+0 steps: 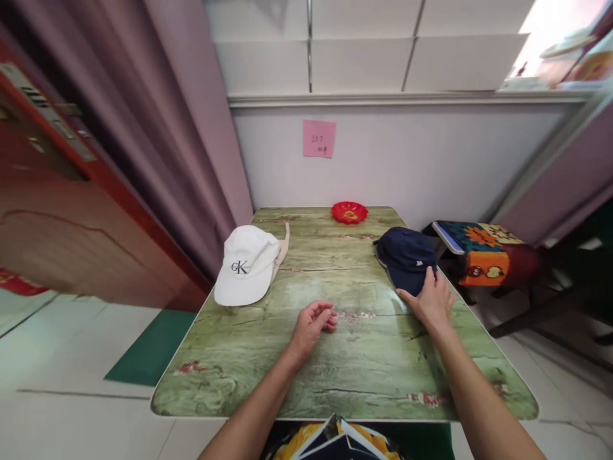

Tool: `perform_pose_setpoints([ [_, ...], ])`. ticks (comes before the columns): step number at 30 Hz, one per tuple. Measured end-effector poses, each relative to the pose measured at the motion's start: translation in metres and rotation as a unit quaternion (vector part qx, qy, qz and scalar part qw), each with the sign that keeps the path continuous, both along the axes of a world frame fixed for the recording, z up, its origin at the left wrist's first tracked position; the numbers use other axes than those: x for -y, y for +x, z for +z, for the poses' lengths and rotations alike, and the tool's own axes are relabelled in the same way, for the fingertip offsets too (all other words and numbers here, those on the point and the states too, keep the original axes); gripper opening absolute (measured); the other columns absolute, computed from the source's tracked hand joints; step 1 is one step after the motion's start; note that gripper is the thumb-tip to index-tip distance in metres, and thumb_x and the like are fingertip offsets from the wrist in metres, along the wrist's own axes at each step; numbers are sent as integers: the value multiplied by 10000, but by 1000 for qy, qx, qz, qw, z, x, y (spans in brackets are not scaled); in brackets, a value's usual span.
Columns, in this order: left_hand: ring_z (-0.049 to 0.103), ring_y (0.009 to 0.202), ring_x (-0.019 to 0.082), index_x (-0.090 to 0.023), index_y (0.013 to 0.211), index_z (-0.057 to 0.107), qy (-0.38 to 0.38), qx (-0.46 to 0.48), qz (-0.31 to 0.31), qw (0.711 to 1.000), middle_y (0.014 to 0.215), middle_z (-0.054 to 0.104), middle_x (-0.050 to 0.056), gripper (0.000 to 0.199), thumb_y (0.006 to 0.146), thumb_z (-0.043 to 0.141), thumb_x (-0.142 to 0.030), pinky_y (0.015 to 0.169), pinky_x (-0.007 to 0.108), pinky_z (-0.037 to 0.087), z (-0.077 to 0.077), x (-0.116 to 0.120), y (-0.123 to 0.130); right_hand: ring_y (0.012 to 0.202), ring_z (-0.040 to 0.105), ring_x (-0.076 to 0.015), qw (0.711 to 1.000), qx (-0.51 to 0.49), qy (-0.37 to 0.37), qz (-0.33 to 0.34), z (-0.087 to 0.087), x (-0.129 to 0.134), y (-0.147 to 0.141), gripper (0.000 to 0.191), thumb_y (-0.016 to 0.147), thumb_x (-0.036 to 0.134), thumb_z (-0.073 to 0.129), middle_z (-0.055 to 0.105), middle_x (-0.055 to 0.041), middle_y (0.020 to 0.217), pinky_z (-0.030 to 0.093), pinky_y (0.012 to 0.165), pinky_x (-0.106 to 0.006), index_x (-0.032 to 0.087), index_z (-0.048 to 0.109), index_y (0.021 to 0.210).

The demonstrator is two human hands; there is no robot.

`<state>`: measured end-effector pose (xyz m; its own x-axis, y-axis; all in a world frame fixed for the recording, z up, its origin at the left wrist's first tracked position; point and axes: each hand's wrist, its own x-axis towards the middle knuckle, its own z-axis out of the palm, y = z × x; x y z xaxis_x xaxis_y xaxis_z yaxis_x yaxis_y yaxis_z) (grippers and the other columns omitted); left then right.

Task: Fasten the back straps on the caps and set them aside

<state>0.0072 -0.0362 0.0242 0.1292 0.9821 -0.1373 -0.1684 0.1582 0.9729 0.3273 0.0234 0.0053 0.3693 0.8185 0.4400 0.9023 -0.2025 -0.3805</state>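
On the right side of the table (354, 364), a navy blue baseball cap (406, 255) with a small white emblem lies with its brim toward me. My right hand (435, 300) grips this cap at the brim, thumb on the left edge and fingers on the right side. Near the table's middle, my left hand (313, 327) hangs just over or rests on the surface; I cannot tell which. Its fingers are loosely curled and apart, holding nothing. A white baseball cap (249, 265) with dark letters sits at the left edge, its beige strap sticking out behind.
At the table's far edge is a red flower-shaped dish (349, 213). Beyond it stands a white wall with a pink note (319, 138). Right of the table is a stool (483, 249) with a colourful top. A purple curtain (191, 115) and a brown door (90, 236) flank the left.
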Motion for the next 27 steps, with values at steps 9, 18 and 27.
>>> perform_pose_setpoints([
  [9, 592, 786, 184, -179, 962, 676, 223, -364, 386, 818, 938, 655, 56, 336, 707, 708, -394, 777, 317, 481, 86, -75, -150, 1309, 465, -321, 958, -20, 141, 250, 19, 17, -93, 461, 883, 506, 547, 519, -156, 1402, 339, 1082, -554, 203, 602, 1227],
  [18, 603, 952, 303, -189, 875, 685, 57, -556, 343, 755, 993, 668, 135, 464, 652, 703, -596, 844, 394, 437, 98, -137, -214, 1098, 625, -295, 940, -151, 83, 293, 48, 40, -130, 337, 888, 488, 539, 652, -129, 1238, 523, 865, -450, 232, 723, 1007],
  [27, 566, 648, 176, -191, 676, 664, 99, -476, 355, 798, 685, 661, 33, 125, 699, 628, -309, 622, 280, 362, 96, -141, -223, 1045, 667, -297, 922, -273, 45, 270, 68, 34, -142, 324, 862, 498, 581, 742, -100, 1062, 533, 666, -336, 230, 742, 948],
])
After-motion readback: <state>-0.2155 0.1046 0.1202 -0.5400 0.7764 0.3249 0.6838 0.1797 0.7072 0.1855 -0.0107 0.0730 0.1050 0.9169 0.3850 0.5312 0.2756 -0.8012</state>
